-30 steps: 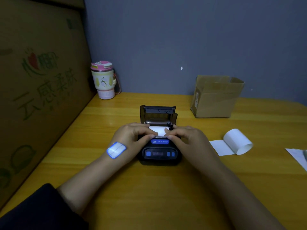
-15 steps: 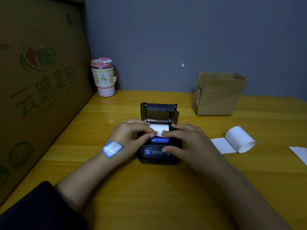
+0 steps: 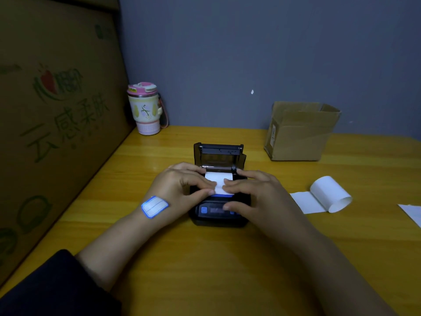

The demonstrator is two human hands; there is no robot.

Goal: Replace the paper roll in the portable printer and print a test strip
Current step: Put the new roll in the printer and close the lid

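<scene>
A small black portable printer (image 3: pixel 218 218) lies on the yellow wooden table (image 3: pixel 205 258), its lid (image 3: pixel 219 153) hinged up at the back. A white paper roll (image 3: pixel 218 177) sits in the open compartment with its loose end drawn forward over the front edge. My left hand (image 3: pixel 182 188) and my right hand (image 3: pixel 255 192) rest on either side of the printer, thumbs and forefingers pinching that paper end. My right thumb lies over the button panel. A blue-edged sticker is on my left wrist.
A second, partly unrolled white paper roll (image 3: pixel 330 193) lies right of the printer, with another paper sheet (image 3: pixel 412 212) at the right edge. An open cardboard box (image 3: pixel 300 131) stands at the back right, a pink-lidded cup (image 3: pixel 145 108) at the back left, a large carton (image 3: pixel 57 110) along the left.
My right hand slid forward, its thumb now over the button panel, and the paper end has been drawn a little further over the front edge. The lid stays up.
</scene>
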